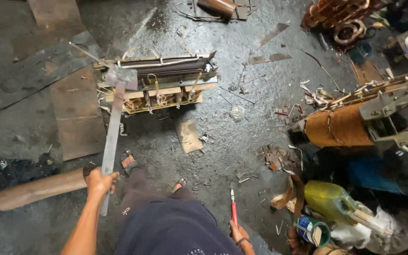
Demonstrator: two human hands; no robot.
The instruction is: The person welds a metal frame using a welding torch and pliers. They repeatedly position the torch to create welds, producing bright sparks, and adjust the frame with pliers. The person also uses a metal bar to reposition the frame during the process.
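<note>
My left hand [101, 181] grips the lower part of a long flat metal bar [113, 134]. The bar's wide grey head rests against the left end of a transformer core [159, 82] that lies on the dark floor, with pale wooden strips and loose wires around its windings. My right hand [238, 233] hangs low at my side and holds a red-handled tool [233, 210] pointing forward. My sandalled feet [129, 162] stand just in front of the transformer core.
A copper-wound coil [338, 128] with a metal frame lies at the right. Beside it are a yellow plastic jug [329, 199], a small can [313, 230] and scrap. Flat metal sheets [74, 113] and a wooden log [36, 189] lie at the left. More coils [338, 19] sit far right.
</note>
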